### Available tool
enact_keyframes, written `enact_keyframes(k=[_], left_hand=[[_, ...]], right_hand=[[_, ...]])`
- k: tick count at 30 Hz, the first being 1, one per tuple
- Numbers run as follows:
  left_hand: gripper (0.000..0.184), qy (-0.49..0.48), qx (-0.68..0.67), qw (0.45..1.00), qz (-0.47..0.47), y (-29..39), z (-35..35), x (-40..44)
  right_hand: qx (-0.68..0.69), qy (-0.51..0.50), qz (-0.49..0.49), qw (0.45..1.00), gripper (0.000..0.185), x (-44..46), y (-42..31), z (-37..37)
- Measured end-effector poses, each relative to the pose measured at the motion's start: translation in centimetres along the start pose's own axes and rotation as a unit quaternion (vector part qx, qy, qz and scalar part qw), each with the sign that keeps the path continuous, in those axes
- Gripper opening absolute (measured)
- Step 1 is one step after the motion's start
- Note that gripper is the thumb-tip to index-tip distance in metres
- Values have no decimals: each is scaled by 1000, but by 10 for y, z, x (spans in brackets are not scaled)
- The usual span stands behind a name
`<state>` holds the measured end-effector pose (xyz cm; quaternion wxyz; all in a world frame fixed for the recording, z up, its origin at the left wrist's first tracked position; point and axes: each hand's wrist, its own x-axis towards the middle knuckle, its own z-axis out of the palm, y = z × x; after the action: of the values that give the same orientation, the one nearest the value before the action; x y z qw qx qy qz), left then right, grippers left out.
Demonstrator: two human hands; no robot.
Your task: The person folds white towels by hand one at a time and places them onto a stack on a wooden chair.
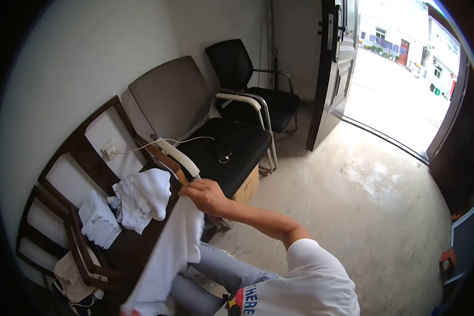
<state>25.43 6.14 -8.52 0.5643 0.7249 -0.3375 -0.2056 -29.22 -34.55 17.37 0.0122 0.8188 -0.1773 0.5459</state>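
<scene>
- One white cloth (171,242) runs in a long slant from the right hand (203,196) down to the lower edge of the view, passing in front of the grey trousers (231,268) and the seat beside them.
- The right hand's grip is pinching the cloth's upper end, thumb and fingers pressed together; holding it near the edge probably lets the fabric fall flat instead of bunching.
- Only a sliver of what looks like the left hand (131,313) shows, by the cloth's lower end. I cannot tell whether its grip is closed, though the fairly straight drop suggests that end is held too.
- Several folded white cloths (99,224) lie layered on the dark wooden worktop (131,245); squared edges seem to keep them compact and leave the layers easy to count.
- Beside them sits a loose white heap (145,197), rumpled and apart from the held piece; being close to the person, it is likely within easy reach.
- Behind the right hand, a grey-backed chair (171,89) carries a small dark device (224,150) on its seat. A white cable (187,140) stretches from the wall socket (110,149) onto that seat, perhaps placed there because the socket is near.
- Under the chair, a cardboard box (246,188) rests on the floor, tucked out of the walkway.
</scene>
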Motion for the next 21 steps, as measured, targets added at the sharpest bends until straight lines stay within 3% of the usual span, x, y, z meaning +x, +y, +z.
enact_keyframes(k=[1, 2, 4, 6, 10, 15, 19, 21], left_hand=[[41, 18, -438, 892, -111, 5, -33, 32], [38, 53, -498, 860, -96, 54, -25, 12], [32, 118, -609, 782, -51, 229, 32, -49], [32, 161, -530, 832, -38, 258, 67, -60], [34, 176, -339, 923, -50, 251, 127, -62], [37, 145, -264, 952, -56, 249, 172, -60], [38, 119, -243, 961, -54, 251, 194, -62], [39, 106, -232, 965, -53, 252, 202, -63]], right_hand=[[-14, 44, -41, 998, 22, 24, -7, -20], [-30, 89, -78, 992, 25, 36, -13, -37], [-58, 112, -116, 985, 32, 31, -15, -63], [-94, 66, -157, 981, 39, -5, -9, -81], [-86, -86, -130, 984, 24, -80, -11, -99], [19, -311, 8, 950, 39, -142, -11, -107], [52, -405, 114, 906, 44, -167, -16, -109], [71, -405, 139, 901, 36, -172, -21, -113]])
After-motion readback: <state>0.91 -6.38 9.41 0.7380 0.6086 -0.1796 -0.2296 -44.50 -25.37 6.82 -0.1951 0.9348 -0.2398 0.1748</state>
